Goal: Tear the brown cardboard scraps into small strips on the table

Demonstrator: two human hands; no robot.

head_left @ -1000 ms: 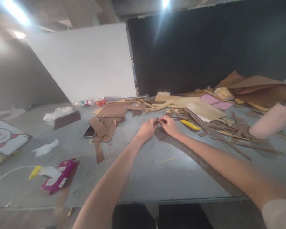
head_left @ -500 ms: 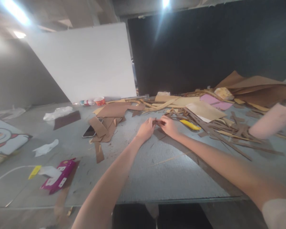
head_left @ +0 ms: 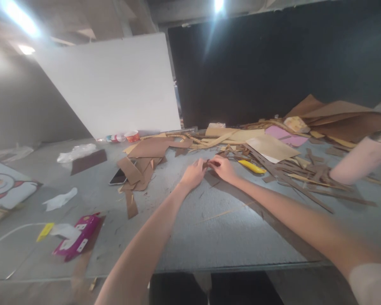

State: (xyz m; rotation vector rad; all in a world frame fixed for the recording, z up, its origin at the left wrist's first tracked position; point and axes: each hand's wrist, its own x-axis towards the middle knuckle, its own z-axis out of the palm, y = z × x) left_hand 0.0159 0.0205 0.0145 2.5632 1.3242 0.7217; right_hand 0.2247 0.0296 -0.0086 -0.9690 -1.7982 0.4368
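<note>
Both my arms reach out over a grey table. My left hand and my right hand meet at the middle of the table, fingers pinched together on a small brown cardboard piece held between them. A flat brown scrap lies on the table just below the hands. A yellow utility knife lies a little to the right of my right hand.
Cardboard strips and sheets pile up at the right and back. Brown offcuts cover a phone at left of centre. A pink box, white tissue, a pink cylinder and cups lie around. A white board leans behind.
The hands stay together on the small piece with only slight finger shifts. The view has drifted a little.
</note>
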